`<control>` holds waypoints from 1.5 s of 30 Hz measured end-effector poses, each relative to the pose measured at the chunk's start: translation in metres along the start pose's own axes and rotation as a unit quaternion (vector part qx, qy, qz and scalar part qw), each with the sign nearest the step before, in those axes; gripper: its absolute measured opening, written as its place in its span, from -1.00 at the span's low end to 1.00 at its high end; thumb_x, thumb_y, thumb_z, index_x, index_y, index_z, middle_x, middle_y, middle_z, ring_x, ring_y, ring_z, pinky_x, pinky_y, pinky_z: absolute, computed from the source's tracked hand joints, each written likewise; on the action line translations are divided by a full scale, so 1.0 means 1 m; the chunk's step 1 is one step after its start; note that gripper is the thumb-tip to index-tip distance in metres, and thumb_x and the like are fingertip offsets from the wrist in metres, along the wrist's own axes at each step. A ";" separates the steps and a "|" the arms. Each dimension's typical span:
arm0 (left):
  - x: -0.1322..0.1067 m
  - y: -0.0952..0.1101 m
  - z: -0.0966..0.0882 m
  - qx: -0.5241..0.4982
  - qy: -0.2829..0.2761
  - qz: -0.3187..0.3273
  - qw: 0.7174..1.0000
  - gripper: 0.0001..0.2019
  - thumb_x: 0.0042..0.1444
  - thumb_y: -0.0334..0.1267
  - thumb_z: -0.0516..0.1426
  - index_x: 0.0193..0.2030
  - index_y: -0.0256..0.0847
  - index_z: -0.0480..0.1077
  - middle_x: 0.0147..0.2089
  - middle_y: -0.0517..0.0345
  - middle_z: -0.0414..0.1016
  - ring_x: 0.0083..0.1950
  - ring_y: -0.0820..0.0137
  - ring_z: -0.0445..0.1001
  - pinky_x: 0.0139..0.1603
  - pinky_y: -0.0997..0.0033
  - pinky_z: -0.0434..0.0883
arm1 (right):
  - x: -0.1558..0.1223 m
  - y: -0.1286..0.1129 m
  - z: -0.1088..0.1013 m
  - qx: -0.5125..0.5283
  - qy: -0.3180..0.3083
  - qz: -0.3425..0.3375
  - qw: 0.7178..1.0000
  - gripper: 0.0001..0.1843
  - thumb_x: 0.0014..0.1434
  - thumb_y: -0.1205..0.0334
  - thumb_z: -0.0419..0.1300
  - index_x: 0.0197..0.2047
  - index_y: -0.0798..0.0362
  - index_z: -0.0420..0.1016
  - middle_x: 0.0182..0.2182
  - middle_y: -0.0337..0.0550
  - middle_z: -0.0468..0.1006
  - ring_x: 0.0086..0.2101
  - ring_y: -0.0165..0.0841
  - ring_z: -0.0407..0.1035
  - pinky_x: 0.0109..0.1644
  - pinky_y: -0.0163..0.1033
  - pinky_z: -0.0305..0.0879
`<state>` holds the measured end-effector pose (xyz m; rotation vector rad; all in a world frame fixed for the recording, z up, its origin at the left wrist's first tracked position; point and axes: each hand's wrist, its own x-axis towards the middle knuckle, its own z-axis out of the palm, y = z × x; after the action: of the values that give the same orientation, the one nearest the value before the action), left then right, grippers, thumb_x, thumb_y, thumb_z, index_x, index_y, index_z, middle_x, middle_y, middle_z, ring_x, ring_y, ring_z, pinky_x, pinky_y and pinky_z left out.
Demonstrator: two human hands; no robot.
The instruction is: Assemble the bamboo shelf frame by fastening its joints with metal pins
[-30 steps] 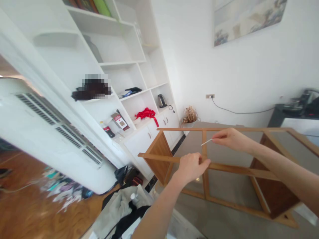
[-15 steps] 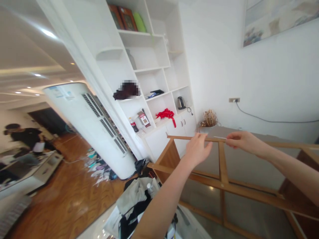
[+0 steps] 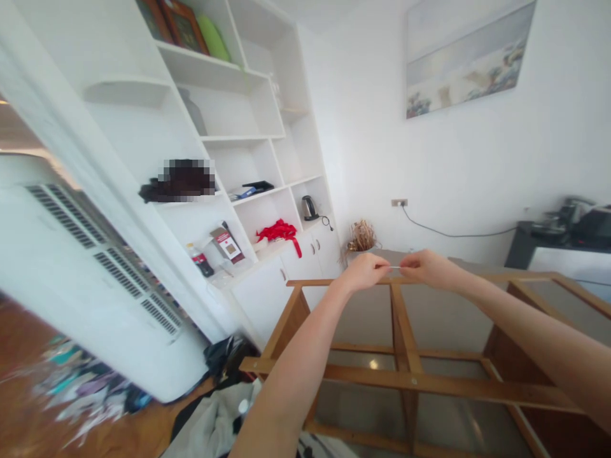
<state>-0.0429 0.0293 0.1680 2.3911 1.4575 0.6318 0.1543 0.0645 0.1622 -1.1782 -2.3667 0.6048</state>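
Observation:
A short, thin white stick-like piece (image 3: 395,267) stretches level between my two hands; its exact kind is too small to tell. My left hand (image 3: 363,272) pinches its left end, fingertips pressed together. From the other side, my right hand (image 3: 426,267) closes thumb and fingers on its right end. Both hands are just over the far top rail of a wooden frame (image 3: 353,373) with open compartments. Whether they touch that rail I cannot tell.
White shelving (image 3: 243,138) stands ahead to the left, with a kettle (image 3: 309,208) and a red cloth (image 3: 277,230). A tall white air conditioner (image 3: 95,280) is at left, clothes (image 3: 95,388) on the floor beside it. A cabled wall socket (image 3: 400,203) and dried plants (image 3: 361,235) lie beyond.
The view has swung right. My left hand, earlier with fingers apart on the rail, now pinches the free end of the white piece. My hands have come closer together.

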 end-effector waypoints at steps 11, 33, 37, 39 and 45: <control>0.007 -0.056 0.030 -0.015 0.078 -0.110 0.991 -0.66 0.12 -0.30 -0.02 -0.03 -0.35 0.43 -0.15 -0.04 0.53 -0.17 0.33 0.44 -0.12 0.39 0.33 | 0.039 0.010 0.030 -0.117 -0.031 0.008 0.993 -0.71 0.03 0.20 0.04 -0.39 0.07 0.59 -0.54 -0.20 0.54 -0.50 -0.41 0.35 -0.46 -0.36 0.11; 0.009 -0.071 0.047 -0.082 0.055 -0.145 0.985 -0.68 0.10 -0.16 0.02 -0.24 -0.28 0.53 -0.33 0.14 0.54 -0.25 0.36 0.42 -0.25 0.46 0.33 | 0.051 0.017 0.045 -0.212 -0.028 -0.033 0.976 -0.75 0.09 0.20 0.08 -0.32 0.02 0.59 -0.39 -0.13 0.60 -0.38 -0.34 0.40 -0.37 -0.33 0.13; 0.007 -0.066 0.047 -0.079 0.068 -0.158 0.982 -0.70 0.08 -0.17 0.04 -0.20 -0.25 0.54 -0.32 0.15 0.55 -0.22 0.34 0.42 -0.20 0.44 0.34 | 0.049 0.016 0.044 -0.212 -0.020 -0.033 0.977 -0.75 0.09 0.22 0.07 -0.32 0.02 0.59 -0.38 -0.12 0.59 -0.36 -0.34 0.40 -0.36 -0.33 0.12; 0.006 -0.064 0.047 -0.077 0.074 -0.161 0.981 -0.70 0.09 -0.17 0.04 -0.18 -0.24 0.53 -0.30 0.14 0.55 -0.20 0.33 0.42 -0.18 0.44 0.34 | 0.049 0.016 0.044 -0.204 -0.022 -0.029 0.978 -0.74 0.09 0.21 0.06 -0.34 0.02 0.59 -0.41 -0.13 0.59 -0.40 -0.35 0.39 -0.40 -0.34 0.10; 0.006 -0.065 0.049 -0.065 0.083 -0.162 0.981 -0.69 0.11 -0.16 0.03 -0.17 -0.21 0.54 -0.29 0.15 0.56 -0.18 0.32 0.43 -0.17 0.42 0.33 | 0.048 0.019 0.043 -0.169 -0.031 -0.018 0.985 -0.70 0.11 0.15 0.03 -0.36 0.05 0.58 -0.51 -0.18 0.56 -0.51 -0.43 0.33 -0.48 -0.36 0.06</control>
<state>-0.0660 0.0644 0.0981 1.9825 1.7627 0.8284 0.1162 0.1055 0.1250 -1.2661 -2.6092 0.2346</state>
